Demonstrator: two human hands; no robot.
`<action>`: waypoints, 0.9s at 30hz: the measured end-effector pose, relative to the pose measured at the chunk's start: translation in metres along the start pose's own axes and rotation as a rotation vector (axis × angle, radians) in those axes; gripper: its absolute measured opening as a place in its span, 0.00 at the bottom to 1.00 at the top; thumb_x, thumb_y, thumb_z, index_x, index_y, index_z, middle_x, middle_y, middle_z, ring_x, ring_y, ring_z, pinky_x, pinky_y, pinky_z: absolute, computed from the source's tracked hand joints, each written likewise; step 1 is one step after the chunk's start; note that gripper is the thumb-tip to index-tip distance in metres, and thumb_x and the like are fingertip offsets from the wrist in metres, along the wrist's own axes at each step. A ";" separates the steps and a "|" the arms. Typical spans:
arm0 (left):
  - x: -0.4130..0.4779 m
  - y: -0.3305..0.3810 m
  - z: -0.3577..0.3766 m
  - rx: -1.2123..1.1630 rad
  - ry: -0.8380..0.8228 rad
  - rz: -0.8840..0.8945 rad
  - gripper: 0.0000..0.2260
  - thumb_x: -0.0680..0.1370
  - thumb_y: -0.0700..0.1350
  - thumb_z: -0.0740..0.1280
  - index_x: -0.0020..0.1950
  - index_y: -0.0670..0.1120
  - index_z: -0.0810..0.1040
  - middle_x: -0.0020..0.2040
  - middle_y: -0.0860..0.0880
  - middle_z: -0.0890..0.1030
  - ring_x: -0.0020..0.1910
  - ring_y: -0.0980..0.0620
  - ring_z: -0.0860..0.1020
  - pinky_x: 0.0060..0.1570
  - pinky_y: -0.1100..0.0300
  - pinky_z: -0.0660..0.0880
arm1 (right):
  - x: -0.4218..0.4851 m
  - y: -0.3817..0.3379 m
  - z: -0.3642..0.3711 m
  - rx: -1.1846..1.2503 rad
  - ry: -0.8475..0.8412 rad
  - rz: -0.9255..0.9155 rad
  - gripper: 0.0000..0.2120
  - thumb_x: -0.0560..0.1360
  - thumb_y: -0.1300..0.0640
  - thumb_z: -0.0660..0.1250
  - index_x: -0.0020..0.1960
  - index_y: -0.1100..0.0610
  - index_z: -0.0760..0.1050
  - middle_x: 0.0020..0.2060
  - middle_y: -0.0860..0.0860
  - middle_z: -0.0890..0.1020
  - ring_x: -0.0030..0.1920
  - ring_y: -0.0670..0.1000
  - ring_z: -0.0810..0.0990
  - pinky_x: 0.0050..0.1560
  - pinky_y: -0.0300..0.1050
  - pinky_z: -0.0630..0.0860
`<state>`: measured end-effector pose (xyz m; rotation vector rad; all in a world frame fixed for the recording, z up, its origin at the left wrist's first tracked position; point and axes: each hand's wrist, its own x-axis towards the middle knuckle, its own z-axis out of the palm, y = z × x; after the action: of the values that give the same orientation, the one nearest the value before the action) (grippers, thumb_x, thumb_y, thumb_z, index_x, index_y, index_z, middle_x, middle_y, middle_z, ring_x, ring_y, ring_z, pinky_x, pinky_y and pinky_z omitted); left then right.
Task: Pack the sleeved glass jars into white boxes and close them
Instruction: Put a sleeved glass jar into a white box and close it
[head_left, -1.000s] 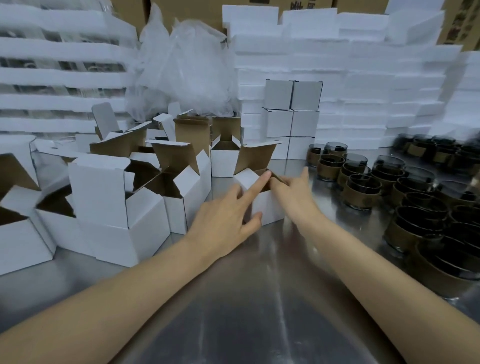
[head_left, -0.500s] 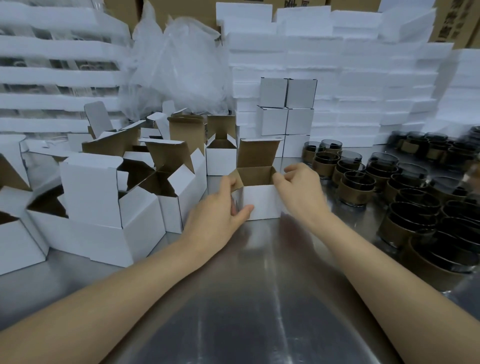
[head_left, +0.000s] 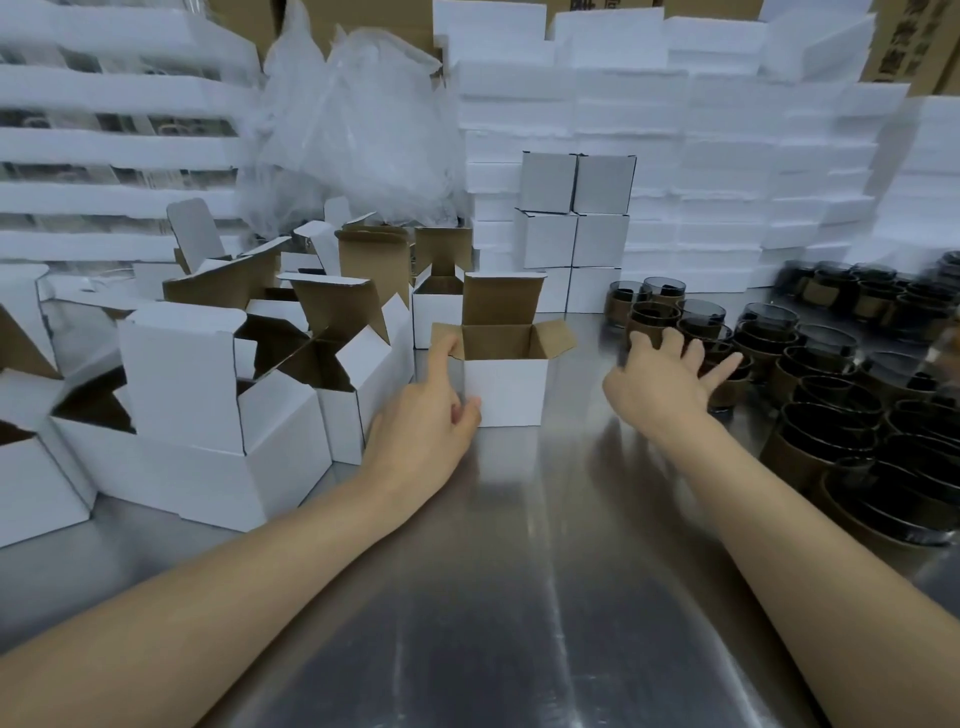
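A small white box (head_left: 506, 387) stands upright on the steel table (head_left: 519, 571), its lid and brown side flaps open and nothing visible inside. My left hand (head_left: 426, 421) holds its left side, index finger on the left flap and thumb against the front corner. My right hand (head_left: 667, 379) is spread open to the right of the box, fingers over the nearest sleeved glass jars (head_left: 810, 374). These dark jars with brown paper sleeves stand in a dense group on the right of the table.
Several open empty white boxes (head_left: 218, 415) crowd the left side. Closed white boxes (head_left: 574, 218) are stacked behind, against walls of white foam sheets (head_left: 727, 156). A clear plastic bag (head_left: 353, 130) lies at the back.
The box was stood upright and its flaps opened. My right hand then let go of it and moved right toward the jars. My left hand stayed on the box.
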<state>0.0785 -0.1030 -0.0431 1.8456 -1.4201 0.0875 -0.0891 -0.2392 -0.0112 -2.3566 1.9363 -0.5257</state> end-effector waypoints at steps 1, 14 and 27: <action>0.000 0.000 -0.001 0.002 0.005 0.017 0.27 0.79 0.45 0.63 0.74 0.55 0.55 0.32 0.55 0.75 0.32 0.57 0.76 0.30 0.64 0.69 | -0.001 -0.002 -0.001 -0.016 0.004 -0.015 0.26 0.75 0.59 0.55 0.74 0.55 0.61 0.74 0.59 0.57 0.74 0.65 0.53 0.71 0.68 0.35; -0.001 -0.004 0.003 0.033 -0.038 0.122 0.32 0.78 0.46 0.64 0.77 0.58 0.51 0.49 0.61 0.76 0.35 0.59 0.77 0.37 0.59 0.79 | -0.010 -0.020 -0.006 0.475 0.055 -0.329 0.22 0.72 0.70 0.59 0.65 0.63 0.74 0.67 0.58 0.71 0.68 0.57 0.68 0.65 0.43 0.64; 0.001 -0.008 0.006 0.125 -0.181 0.182 0.35 0.75 0.58 0.67 0.76 0.61 0.50 0.68 0.58 0.67 0.37 0.58 0.74 0.40 0.58 0.77 | -0.003 -0.004 -0.019 0.541 -0.469 -0.417 0.15 0.68 0.46 0.76 0.38 0.56 0.75 0.37 0.49 0.78 0.39 0.48 0.78 0.44 0.40 0.76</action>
<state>0.0831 -0.1065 -0.0509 1.8586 -1.7425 0.1051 -0.0916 -0.2322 0.0072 -2.2396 0.9629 -0.3951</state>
